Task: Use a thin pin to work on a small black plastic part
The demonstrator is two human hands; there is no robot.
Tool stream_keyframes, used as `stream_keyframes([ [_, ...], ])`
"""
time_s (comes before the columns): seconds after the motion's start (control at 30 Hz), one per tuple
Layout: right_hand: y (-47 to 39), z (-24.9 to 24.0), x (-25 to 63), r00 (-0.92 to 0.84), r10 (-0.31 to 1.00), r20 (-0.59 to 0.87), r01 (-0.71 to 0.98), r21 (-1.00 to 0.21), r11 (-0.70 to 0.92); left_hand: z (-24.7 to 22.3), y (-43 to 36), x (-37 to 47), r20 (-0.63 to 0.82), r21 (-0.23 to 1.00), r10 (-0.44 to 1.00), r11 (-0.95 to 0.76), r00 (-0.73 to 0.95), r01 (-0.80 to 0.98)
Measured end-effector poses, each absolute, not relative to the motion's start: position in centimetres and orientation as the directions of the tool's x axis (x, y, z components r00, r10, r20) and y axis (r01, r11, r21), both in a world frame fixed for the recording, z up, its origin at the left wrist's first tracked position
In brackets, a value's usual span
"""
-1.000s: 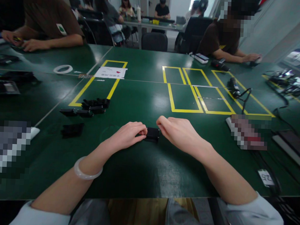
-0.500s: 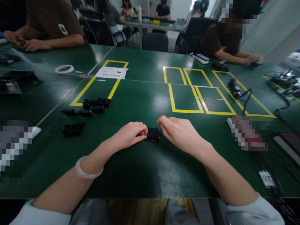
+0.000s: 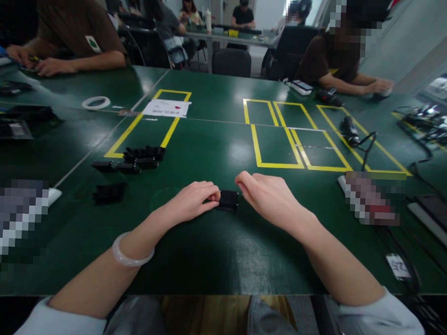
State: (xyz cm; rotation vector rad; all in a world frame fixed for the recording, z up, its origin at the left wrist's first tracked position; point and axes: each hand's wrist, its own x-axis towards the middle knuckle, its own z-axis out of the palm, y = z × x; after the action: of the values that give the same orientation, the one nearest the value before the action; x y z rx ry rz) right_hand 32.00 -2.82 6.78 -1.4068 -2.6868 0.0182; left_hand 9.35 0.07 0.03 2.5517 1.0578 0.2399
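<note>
A small black block (image 3: 229, 200) lies on the green table (image 3: 204, 265) in front of me. My left hand (image 3: 192, 200) pinches its left end between thumb and fingers. Just beyond the block's right end is my right hand (image 3: 272, 197), its fingers curled together; whether anything small is between them is hidden. Several black parts (image 3: 142, 156) lie in a group to the left of my hands, and another black part (image 3: 109, 192) sits nearer to me.
Yellow tape outlines mark the table beyond my hands. A white paper (image 3: 167, 107) and a tape roll (image 3: 96, 102) are at the back left. On the right are a black tool (image 3: 349, 131), cables and a pixelated object (image 3: 370, 197). People sit across the table.
My right hand has shifted very slightly to the right. My left hand and the black block have stayed in place.
</note>
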Motion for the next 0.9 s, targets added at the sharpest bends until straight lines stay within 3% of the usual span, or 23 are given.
stream_keyframes([
  [0.17, -3.1, 7.1, 31.9, -0.568, 0.814, 0.124, 0.804, -0.128, 0.581, 0.1, -0.1, 9.4, 0.078, 0.388, 0.735, -0.645, 0.674, 0.658],
  [0.3, -3.1, 7.2, 31.9, -0.568, 0.815, 0.115, 0.808, -0.112, 0.578, -0.2, -0.3, 9.9, 0.155, 0.378, 0.732, -0.664, 0.664, 0.645],
  [0.47, -2.8, 7.0, 31.9, -0.558, 0.827, 0.072, 0.828, -0.030, 0.561, -1.1, -0.3, 10.4, 0.134, 0.388, 0.720, -0.671, 0.681, 0.632],
  [0.67, -2.8, 7.0, 32.1, -0.576, 0.809, 0.112, 0.806, -0.082, 0.586, -1.3, -0.2, 10.5, 0.114, 0.397, 0.719, -0.665, 0.685, 0.633],
  [0.9, -2.6, 6.8, 32.1, -0.552, 0.831, 0.066, 0.832, -0.022, 0.555, -1.4, -0.3, 10.5, 0.114, 0.414, 0.737, -0.645, 0.666, 0.643],
])
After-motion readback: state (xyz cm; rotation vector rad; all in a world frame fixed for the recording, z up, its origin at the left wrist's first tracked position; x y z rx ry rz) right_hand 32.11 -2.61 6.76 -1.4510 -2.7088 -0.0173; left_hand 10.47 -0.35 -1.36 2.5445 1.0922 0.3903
